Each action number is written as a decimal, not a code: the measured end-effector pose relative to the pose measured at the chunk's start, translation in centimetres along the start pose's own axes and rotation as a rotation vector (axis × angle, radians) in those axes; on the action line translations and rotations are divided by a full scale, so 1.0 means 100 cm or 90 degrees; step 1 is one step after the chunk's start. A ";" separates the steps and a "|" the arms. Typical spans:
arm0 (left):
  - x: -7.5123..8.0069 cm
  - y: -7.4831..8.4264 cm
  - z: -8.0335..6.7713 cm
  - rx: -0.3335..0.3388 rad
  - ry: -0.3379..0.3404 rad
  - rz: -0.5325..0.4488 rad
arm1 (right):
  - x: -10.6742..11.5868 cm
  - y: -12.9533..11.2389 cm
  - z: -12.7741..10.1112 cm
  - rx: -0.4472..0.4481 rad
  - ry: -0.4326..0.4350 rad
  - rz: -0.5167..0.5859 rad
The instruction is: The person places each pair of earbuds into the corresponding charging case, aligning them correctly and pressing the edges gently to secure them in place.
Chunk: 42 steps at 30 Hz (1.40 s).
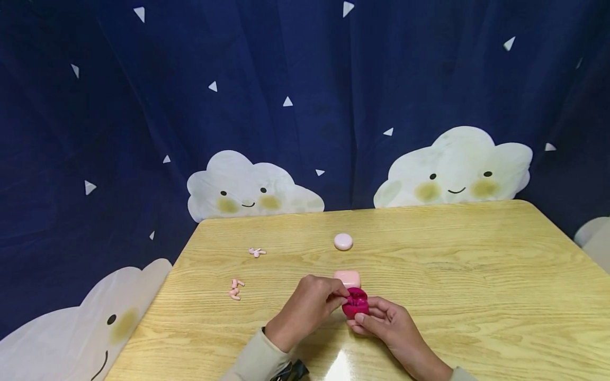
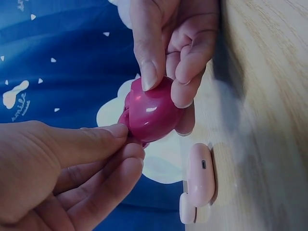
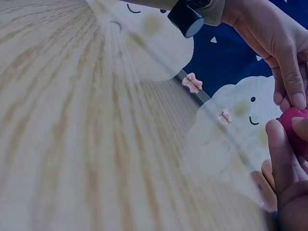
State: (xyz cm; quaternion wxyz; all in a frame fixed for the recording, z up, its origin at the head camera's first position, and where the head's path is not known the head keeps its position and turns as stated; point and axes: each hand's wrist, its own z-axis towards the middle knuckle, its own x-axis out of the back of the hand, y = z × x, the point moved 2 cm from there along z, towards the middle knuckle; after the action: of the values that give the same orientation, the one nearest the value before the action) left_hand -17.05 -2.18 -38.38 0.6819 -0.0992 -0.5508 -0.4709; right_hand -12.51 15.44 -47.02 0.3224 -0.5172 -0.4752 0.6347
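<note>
Left hand (image 1: pixel 310 307) pinches what looks like a magenta earbud (image 2: pixel 124 117) at the open case (image 1: pixel 355 311) my right hand (image 1: pixel 392 321) grips, lower centre of frame, where I judge slow, straight movement best.

A navy curtain (image 1: pixel 314 53) — clouds (image 1: pixel 457 159), white triangles (image 1: pixel 288 102) — hangs behind a wooden table (image 1: pixel 476 275).

This was an indoor tabletop spot; whether it belonged to a home, a classroom or a studio could not be told. Beyond the left hand (image 1: pixel 307 309) and right hand (image 1: pixel 395 328), and round to the left, hung a dark blue fabric curtain (image 1: pixel 310 47) printed with small white triangles (image 1: pixel 288 102) and smiling, yellow-cheeked white clouds (image 1: pixel 457 164), a childlike pattern. Beneath both hands spread a pale yellow wood-grain table (image 1: pixel 476 254) with rounded far corners.
</note>
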 end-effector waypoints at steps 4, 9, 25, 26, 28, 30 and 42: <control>-0.001 -0.001 0.000 -0.003 0.000 0.002 | 0.000 0.000 0.000 -0.004 0.006 0.004; -0.002 -0.002 0.000 -0.004 -0.003 0.001 | 0.000 0.000 0.000 0.013 -0.006 0.002; -0.006 -0.004 -0.009 -0.021 0.027 0.014 | 0.000 0.002 0.000 0.019 -0.024 0.005; -0.007 -0.005 -0.011 -0.015 0.033 0.011 | 0.000 0.001 0.000 0.022 -0.026 0.004; -0.011 -0.006 -0.015 -0.003 0.047 -0.003 | 0.000 0.000 0.000 0.020 -0.028 0.001; -0.017 -0.008 -0.021 0.014 0.059 -0.027 | 0.000 -0.001 0.001 0.014 -0.025 -0.003; -0.045 -0.021 -0.044 0.261 0.036 -0.493 | 0.001 0.000 0.003 -0.018 -0.005 -0.018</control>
State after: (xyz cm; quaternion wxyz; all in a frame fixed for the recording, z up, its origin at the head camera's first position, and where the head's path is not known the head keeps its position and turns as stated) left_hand -15.57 -3.81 -44.59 0.4752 0.2650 -0.6107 -0.5754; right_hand -12.82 15.43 -47.03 0.3217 -0.5124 -0.4927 0.6255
